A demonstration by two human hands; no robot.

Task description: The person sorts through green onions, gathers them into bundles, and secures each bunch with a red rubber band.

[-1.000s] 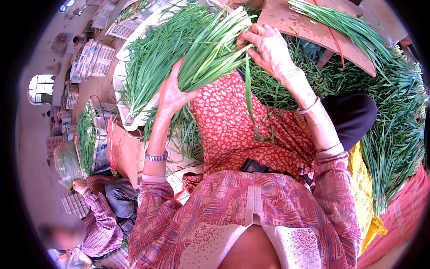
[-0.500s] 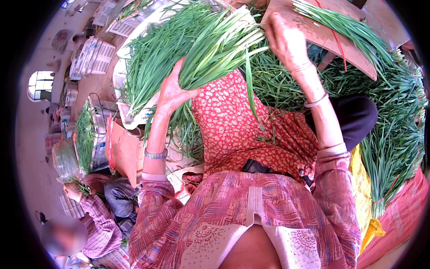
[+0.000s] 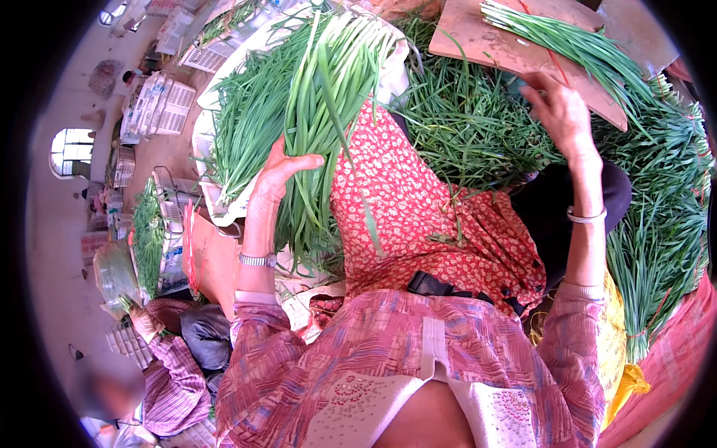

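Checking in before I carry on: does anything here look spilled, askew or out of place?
One long green leaf has strayed from the bunch of green stalks in the left hand, and droops across the red floral cloth. Nothing looks damaged.

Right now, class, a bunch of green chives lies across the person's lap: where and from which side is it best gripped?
Probably low on the bunch of green chives, where the stalks run together, about where the left hand wraps them. Come from the person's left: that side is open, while the red patterned cloth backs the right. Higher up the leaves fan apart and would likely slip loose.
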